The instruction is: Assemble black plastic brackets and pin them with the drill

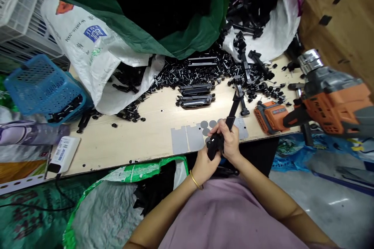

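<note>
Both hands are on one black folding bracket point(230, 122), held above the table's front edge. My left hand point(204, 165), with a gold bangle at the wrist, is closed around its thick lower end. My right hand point(231, 142) grips it higher up, thumb along the shaft. The bracket's long arm slants up and away over the table, its far end near another black part. Fingers hide much of the lower end. Beyond the hands, folded black brackets point(195, 100) lie stacked on the table. Grey round stickers point(205, 124) and grey sheets point(179, 140) lie beside my hands.
An orange cordless drill point(336, 101) stands on the wooden table point(122, 142) at right. Loose black knobs with screws point(187, 72) spread along the back, before a green sack point(181, 46) and white sacks. A blue basket point(46, 89), a bottle and a white power bank point(64, 153) are at left.
</note>
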A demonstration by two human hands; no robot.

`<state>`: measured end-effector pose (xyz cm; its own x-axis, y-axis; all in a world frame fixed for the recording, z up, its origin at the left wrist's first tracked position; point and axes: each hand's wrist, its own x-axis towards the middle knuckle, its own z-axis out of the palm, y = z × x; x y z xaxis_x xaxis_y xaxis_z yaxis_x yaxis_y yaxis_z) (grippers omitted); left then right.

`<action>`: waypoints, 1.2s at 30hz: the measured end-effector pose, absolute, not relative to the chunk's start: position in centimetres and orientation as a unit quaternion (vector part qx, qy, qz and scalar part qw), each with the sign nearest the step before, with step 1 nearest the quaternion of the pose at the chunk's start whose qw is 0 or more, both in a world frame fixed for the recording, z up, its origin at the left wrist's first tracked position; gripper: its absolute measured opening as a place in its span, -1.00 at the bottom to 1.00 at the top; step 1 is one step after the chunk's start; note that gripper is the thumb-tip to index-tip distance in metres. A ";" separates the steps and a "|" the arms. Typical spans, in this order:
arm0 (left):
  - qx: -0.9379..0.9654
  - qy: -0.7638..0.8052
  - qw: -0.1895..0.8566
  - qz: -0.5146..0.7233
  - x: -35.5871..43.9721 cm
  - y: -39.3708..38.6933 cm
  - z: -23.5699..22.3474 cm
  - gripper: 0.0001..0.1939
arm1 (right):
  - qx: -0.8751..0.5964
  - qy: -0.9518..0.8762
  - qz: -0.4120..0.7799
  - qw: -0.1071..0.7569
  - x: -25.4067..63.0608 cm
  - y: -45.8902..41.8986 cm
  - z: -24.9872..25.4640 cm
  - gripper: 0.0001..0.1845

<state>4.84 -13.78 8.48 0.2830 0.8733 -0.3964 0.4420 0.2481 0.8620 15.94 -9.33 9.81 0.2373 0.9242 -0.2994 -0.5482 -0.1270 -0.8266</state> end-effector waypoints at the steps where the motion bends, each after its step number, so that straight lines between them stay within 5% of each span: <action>1: 0.604 0.563 0.529 0.196 4.8 -14.0 8.6 -0.91 | -0.462 -0.217 0.597 0.618 16.2 -9.4 9.8 -0.63; 5: 0.659 0.532 0.501 0.177 4.2 -14.2 9.5 -0.69 | -0.406 -0.262 0.647 0.589 16.6 -9.6 10.3 -0.62; 9: 0.679 0.529 0.480 0.169 3.8 -14.0 10.0 -0.52 | -0.414 -0.223 0.567 0.677 15.9 -10.2 10.7 -0.66; 22: 0.719 0.515 0.454 0.112 3.6 -13.5 10.6 -0.63 | -0.374 -0.246 0.610 0.654 17.0 -10.6 9.5 -0.61; 28: 0.655 0.402 0.593 0.239 3.6 -12.9 11.7 -0.07 | -0.438 -0.251 0.583 0.636 17.4 -10.5 10.6 -0.59; 36: 0.631 0.411 0.609 0.250 3.5 -12.2 12.8 -0.15 | -0.454 -0.264 0.536 0.661 16.3 -10.9 12.2 -0.68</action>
